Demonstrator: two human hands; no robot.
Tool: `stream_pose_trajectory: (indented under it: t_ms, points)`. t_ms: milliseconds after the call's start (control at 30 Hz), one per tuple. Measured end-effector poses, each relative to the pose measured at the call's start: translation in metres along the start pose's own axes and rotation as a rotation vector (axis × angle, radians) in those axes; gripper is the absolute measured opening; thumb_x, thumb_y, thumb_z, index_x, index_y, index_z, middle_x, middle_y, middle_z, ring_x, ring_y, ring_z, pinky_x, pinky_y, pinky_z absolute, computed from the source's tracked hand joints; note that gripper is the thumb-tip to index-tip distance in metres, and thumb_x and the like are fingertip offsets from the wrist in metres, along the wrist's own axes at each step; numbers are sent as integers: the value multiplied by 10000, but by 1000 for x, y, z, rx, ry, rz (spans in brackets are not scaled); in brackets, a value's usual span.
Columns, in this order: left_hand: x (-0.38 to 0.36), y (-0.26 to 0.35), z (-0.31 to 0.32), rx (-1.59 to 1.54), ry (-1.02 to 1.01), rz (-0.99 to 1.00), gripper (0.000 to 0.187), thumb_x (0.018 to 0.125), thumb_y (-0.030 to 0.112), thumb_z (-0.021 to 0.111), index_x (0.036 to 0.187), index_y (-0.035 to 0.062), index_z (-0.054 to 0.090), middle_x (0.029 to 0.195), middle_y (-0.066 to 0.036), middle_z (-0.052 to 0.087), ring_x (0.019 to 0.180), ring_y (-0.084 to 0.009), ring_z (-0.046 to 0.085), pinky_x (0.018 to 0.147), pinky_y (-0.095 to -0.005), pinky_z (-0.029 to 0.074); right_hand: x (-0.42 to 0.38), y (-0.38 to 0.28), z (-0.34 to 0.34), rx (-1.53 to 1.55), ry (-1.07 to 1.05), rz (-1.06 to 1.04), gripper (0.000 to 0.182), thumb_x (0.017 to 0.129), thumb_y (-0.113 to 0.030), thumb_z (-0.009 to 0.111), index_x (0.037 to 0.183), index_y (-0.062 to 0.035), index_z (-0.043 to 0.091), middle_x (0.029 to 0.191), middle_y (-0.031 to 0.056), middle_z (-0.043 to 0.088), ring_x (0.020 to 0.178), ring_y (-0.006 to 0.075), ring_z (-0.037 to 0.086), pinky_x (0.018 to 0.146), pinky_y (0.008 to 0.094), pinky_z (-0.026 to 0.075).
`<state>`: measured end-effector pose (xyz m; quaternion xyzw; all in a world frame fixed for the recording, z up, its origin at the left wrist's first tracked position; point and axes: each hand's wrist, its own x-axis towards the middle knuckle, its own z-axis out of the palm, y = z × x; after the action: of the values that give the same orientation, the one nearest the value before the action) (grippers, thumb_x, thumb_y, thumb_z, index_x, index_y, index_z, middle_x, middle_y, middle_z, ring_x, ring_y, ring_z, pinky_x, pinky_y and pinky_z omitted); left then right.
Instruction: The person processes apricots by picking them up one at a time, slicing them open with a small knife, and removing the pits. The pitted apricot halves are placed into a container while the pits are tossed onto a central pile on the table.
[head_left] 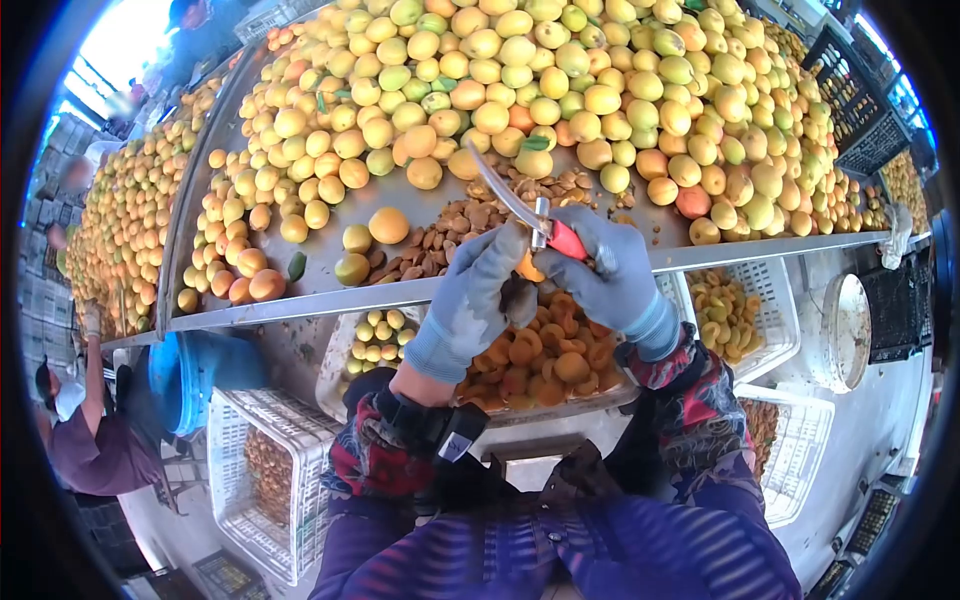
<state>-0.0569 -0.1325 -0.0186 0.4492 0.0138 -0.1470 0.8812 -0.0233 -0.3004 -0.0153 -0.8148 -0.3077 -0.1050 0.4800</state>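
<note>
My right hand (608, 268), in a grey-blue work glove, is closed around the red handle of a curved knife (567, 241). Its blade points up and to the left, over the table. My left hand (468, 300), gloved alike, has its fingers closed on an apricot (528, 267), of which only a small orange part shows between the hands. Below both hands is a container of apricot halves (545, 365). Brown apricot pits (440, 238) lie on the metal table just beyond my left hand, and whole apricots (490, 75) are heaped behind them.
The raised metal table edge (330, 304) runs across in front of me. White crates (300, 500) stand at lower left and right, some holding pits or fruit. A blue barrel (200, 380) and a white bucket (848, 333) flank them. Another person (95, 450) works at left.
</note>
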Motion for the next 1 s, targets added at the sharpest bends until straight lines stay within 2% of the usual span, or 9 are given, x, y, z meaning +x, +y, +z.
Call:
stream_pose_trajectory:
  t_ms: [200, 533, 667, 700, 733, 833, 900, 933, 1000]
  points:
    - [2, -13, -14, -96, -33, 28, 287, 925, 325, 594, 959, 40, 578, 736, -34, 553, 487, -132, 508, 442, -260, 393, -3, 10, 16, -165, 128, -287, 439, 699, -117, 712, 1097, -77, 529, 689, 100, 609, 589, 297, 623, 514, 365, 483]
    - [0, -12, -4, 90, -26, -28, 360, 917, 362, 598, 1049, 28, 580, 751, -14, 558, 483, -91, 500, 437, -228, 395, -6, 8, 21, -109, 158, 30, 169, 753, -129, 651, 886, -54, 579, 601, 119, 553, 537, 289, 594, 487, 361, 462]
    - [-2, -12, -2, 177, -62, 1, 326, 912, 332, 608, 1039, 33, 579, 777, 6, 572, 512, -67, 518, 441, -210, 394, -4, 13, 18, 338, 312, 371, 92, 847, -99, 617, 855, -7, 609, 630, -33, 550, 562, 40, 501, 493, 222, 414]
    - [-3, -10, 0, 221, -109, 4, 332, 901, 318, 622, 1050, 25, 575, 781, 6, 577, 502, -70, 521, 434, -205, 391, -1, 19, 14, 414, 322, 458, 82, 844, -83, 604, 859, -4, 614, 610, -24, 548, 543, 44, 494, 489, 220, 411]
    - [-8, -3, 4, 416, -152, -29, 376, 893, 307, 626, 1144, 34, 567, 841, -27, 607, 637, -106, 569, 563, -224, 448, 2, 29, 9, 350, 334, 435, 94, 846, -92, 621, 857, 1, 609, 587, -19, 541, 535, 41, 498, 483, 223, 408]
    - [-13, -14, 1, 865, -202, 270, 432, 859, 302, 666, 1182, 36, 553, 939, -78, 611, 774, -206, 600, 683, -296, 487, 4, 45, -1, 166, 215, 477, 179, 844, -173, 655, 862, -4, 599, 577, 28, 561, 506, 84, 536, 483, 256, 423]
    - [-16, -11, -1, 1277, -253, 447, 502, 810, 292, 709, 1216, 48, 541, 1040, -136, 592, 899, -313, 579, 790, -368, 474, 2, 51, -2, -432, 84, 375, 275, 837, -272, 672, 875, -12, 591, 573, 74, 577, 499, 148, 581, 492, 296, 440]
    - [-15, -6, -6, 1278, -250, 446, 502, 810, 292, 709, 1216, 48, 541, 1040, -136, 592, 899, -313, 579, 790, -368, 474, 1, 51, 0, -430, 82, 374, 275, 837, -272, 672, 875, -12, 591, 573, 74, 577, 499, 148, 581, 492, 296, 440]
    - [-7, 14, -28, 1499, 87, 892, 535, 773, 300, 730, 1215, 62, 545, 1055, -168, 578, 937, -356, 560, 810, -404, 461, 3, 40, 2, -167, 118, 484, 313, 836, -319, 661, 893, -20, 587, 573, 96, 586, 513, 190, 607, 505, 323, 454]
